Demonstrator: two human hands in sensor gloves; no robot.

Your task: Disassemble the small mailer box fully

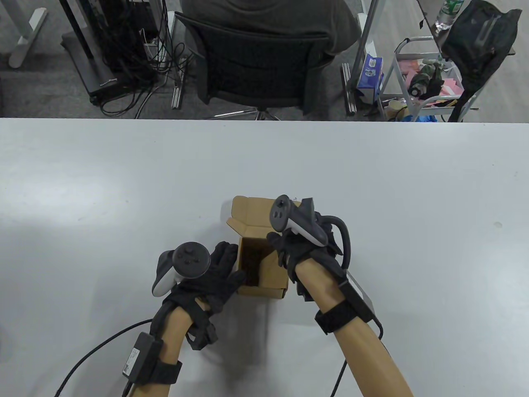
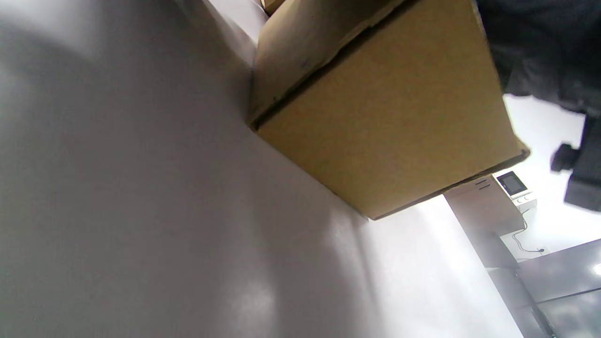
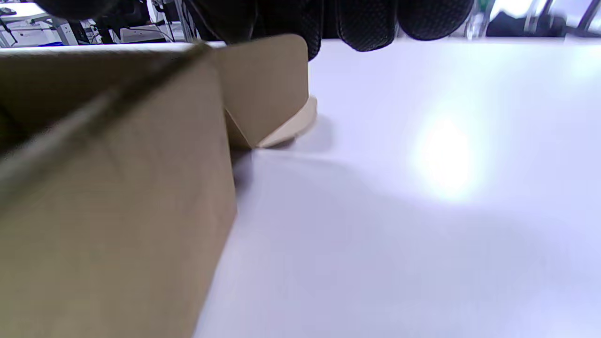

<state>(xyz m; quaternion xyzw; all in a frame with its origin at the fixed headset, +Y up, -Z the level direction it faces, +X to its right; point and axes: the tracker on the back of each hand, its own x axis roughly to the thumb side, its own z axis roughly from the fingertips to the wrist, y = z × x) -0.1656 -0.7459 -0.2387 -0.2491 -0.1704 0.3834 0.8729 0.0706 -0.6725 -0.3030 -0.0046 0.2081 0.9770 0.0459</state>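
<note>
The small brown mailer box (image 1: 264, 275) stands open on the white table (image 1: 124, 186), its lid (image 1: 248, 211) folded back at the far side. My left hand (image 1: 227, 264) lies with fingers spread flat against the box's left wall. My right hand (image 1: 285, 248) grips the right wall at its top edge, thumb on the inner side. The left wrist view shows the box's outer wall (image 2: 385, 126) close up. The right wrist view shows the box's side (image 3: 117, 197), a side flap (image 3: 263, 89) and my right fingertips (image 3: 366, 23) hanging outside the box.
A black office chair (image 1: 256, 70) stands beyond the table's far edge, with cables (image 1: 132, 49) to its left and a cluttered cart (image 1: 430, 78) to its right. Glove cables (image 1: 95, 351) trail off the table's near edge.
</note>
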